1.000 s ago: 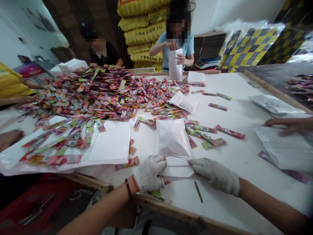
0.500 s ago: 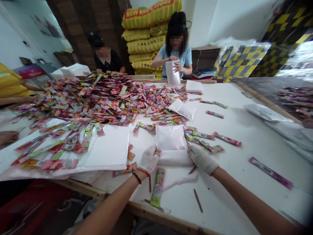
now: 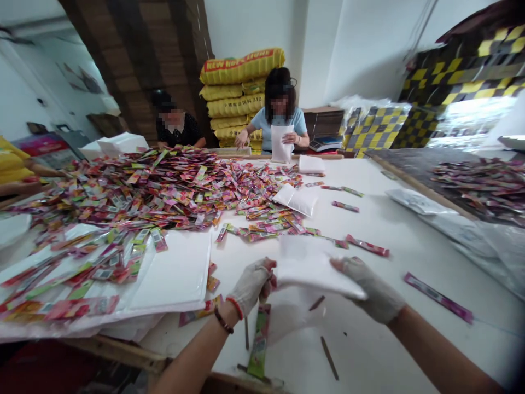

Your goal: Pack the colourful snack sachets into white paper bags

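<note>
A white padded envelope is held between my two hands above the table, tilted, its right corner toward me and slightly blurred. My left hand, in a fingerless-looking pale glove, pinches its left edge. At the right side my gloved right hand grips the envelope with the thumb on top. Beneath it lie a green and pink candy sachet and a few thin brown sticks. Left of my hands rests a stack of flat white envelopes, partly covered with loose sachets.
A large heap of colourful sachets covers the table's far left. Another filled white envelope lies beyond my hands. Opposite, a person in light blue holds a white envelope; two others sit or stand at left. Plastic bags lie at right.
My hands have raised the envelope off the table and tilted it, its right side swinging toward me. Across the table, the person's one hand has moved left, away from their envelope. My view has tilted up.
</note>
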Motion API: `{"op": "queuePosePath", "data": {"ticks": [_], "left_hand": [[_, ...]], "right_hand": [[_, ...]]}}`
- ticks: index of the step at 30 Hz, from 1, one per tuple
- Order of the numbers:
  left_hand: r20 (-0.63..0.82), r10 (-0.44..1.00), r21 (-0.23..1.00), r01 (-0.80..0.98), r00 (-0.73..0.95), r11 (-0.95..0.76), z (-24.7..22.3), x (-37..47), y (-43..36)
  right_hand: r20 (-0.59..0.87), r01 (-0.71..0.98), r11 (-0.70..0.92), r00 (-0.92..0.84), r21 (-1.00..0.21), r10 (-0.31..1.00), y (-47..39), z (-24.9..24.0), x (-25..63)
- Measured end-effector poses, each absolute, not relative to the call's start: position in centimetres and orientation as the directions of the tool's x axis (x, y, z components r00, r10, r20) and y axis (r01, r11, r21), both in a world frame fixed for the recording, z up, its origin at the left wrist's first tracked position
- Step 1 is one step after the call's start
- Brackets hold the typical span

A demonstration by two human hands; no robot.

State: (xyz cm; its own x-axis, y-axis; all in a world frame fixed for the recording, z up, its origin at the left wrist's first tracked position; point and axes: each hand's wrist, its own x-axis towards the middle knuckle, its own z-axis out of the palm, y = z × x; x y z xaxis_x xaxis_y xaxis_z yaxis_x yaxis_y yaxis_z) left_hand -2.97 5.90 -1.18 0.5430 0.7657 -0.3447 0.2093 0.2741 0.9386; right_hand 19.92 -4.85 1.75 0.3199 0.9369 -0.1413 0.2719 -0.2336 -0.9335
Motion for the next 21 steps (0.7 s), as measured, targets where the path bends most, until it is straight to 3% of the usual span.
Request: {"op": "queuePosePath", "data": {"ticks": [3, 6, 8, 10, 13, 15, 17, 21], "left_hand": [[-0.098, 0.879, 0.941, 0.331, 0.466, -0.071, -0.7, -2.0, 8.8], [0.2, 0.884, 0.755, 0.508, 0.423, -0.414, -0.6, -1.0, 13.2], [0.288, 0.823, 0.565, 0.607, 0.49, -0.559, -0.7, 0.1, 16.1], [0.272, 0.773, 0.374, 0.677, 0.573, -0.634, -1.0, 1.6, 18.5], [0.151, 0.739, 0.146, 0.724, 0.657, -0.674, -2.3, 3.6, 20.5], [0.06, 0.728, 0.068, 0.725, 0.683, -0.685, -3.5, 4.0, 20.6], [0.008, 0.72, 0.036, 0.72, 0.694, -0.694, -4.7, 3.2, 19.5], [-0.009, 0.689, 0.032, 0.689, 0.725, -0.724, -5.9, -1.1, 14.9]], "right_hand": [[-0.101, -0.164, 0.015, 0.673, -0.986, 0.732, -5.6, 2.9, 24.2], [0.018, -0.204, 0.201, 0.657, -0.958, 0.753, -4.5, 2.3, 27.5], [0.083, -0.013, 0.109, 0.559, -0.994, 0.825, -2.3, 1.0, 28.5], [0.139, 0.362, -0.049, 0.477, -0.931, 0.868, 0.9, -0.8, 28.3], [0.095, 0.816, -0.222, 0.318, -0.534, 0.943, 6.2, -3.6, 26.2], [0.048, 0.938, -0.202, 0.224, -0.281, 0.973, 8.5, -5.1, 23.9], [0.059, 0.983, -0.12, 0.129, -0.138, 0.99, 8.8, -6.3, 21.4], [0.098, 0.994, 0.055, -0.046, -0.093, 0.994, 4.1, -7.3, 18.7]]}}
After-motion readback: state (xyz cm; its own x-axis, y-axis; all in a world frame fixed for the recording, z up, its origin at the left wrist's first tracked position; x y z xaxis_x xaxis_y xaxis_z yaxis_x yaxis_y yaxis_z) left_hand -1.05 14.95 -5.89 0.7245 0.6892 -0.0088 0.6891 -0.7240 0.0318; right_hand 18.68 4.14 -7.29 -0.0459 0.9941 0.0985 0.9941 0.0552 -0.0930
